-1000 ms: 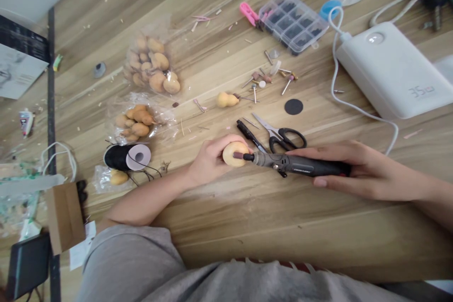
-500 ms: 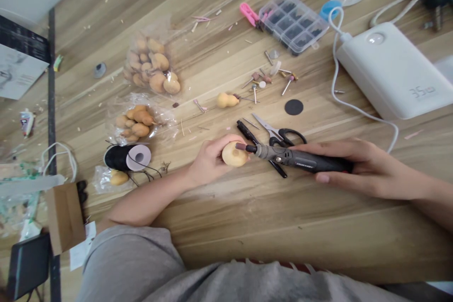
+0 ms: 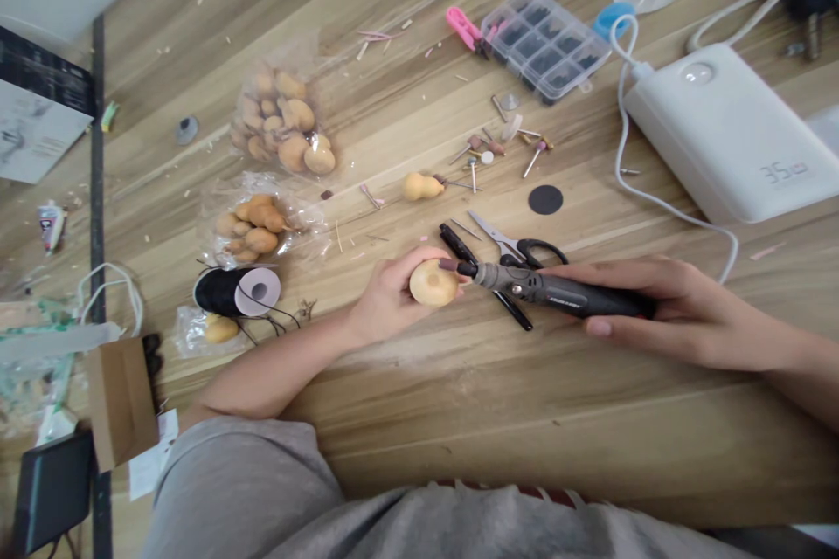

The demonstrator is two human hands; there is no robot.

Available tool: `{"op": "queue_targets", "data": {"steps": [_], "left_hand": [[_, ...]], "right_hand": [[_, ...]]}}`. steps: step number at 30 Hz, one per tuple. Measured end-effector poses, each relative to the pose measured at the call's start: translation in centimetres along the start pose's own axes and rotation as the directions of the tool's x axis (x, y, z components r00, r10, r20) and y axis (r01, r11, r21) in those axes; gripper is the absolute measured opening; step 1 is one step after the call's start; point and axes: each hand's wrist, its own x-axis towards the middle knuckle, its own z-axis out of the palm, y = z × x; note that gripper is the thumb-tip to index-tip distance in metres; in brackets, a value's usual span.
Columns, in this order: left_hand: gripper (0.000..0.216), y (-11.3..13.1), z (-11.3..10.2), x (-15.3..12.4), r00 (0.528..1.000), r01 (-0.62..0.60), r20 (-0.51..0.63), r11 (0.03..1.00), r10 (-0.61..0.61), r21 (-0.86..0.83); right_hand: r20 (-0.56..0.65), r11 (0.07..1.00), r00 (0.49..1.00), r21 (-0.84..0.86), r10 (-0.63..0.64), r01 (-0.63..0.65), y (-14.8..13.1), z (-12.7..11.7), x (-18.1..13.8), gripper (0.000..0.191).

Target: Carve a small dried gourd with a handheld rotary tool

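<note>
My left hand (image 3: 388, 297) is closed around a small pale-yellow gourd (image 3: 433, 286), its rounded end facing up. In my right hand (image 3: 688, 314) lies a black rotary tool (image 3: 577, 295), gripped along its body and pointing left. The tool's brownish grinding bit (image 3: 448, 265) is at the upper edge of the gourd, and I cannot tell whether it is touching. Just beyond the tool lie a black pen (image 3: 459, 246) and scissors (image 3: 541, 251), both partly covered by it. Another small gourd (image 3: 423, 186) rests farther back on the table.
Two plastic bags of gourds (image 3: 294, 115) (image 3: 253, 223) and a spool of black cord (image 3: 226, 291) are at left. Loose grinding bits (image 3: 534, 159) lie behind the scissors. A compartment box (image 3: 547, 44) and a white power bank (image 3: 734, 131) with a cable stand at right.
The gourd has turned slightly in my left hand, and the bit has shifted a little toward its upper edge. Both hands keep their holds.
</note>
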Motion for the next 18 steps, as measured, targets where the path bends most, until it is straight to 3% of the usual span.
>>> {"op": "queue_targets", "data": {"steps": [5, 12, 18], "left_hand": [[0.037, -0.55, 0.33, -0.26, 0.999, -0.011, -0.037, 0.996, 0.008, -0.088], [0.037, -0.43, 0.55, -0.12, 0.995, -0.002, -0.095, 0.979, -0.018, -0.206], [0.04, -0.36, 0.42, 0.15, 0.994, -0.045, -0.101, 0.982, 0.027, -0.181]], "right_hand": [[-0.055, 1.0, 0.998, 0.027, -0.011, 0.013, 0.06, 0.04, 0.11, 0.051], [-0.026, 1.0, 1.0, 0.015, 0.001, -0.001, 0.01, -0.2, 0.16, 0.05], [-0.075, 0.999, 0.997, 0.032, -0.019, 0.022, -0.05, 0.02, 0.11, 0.05]]}}
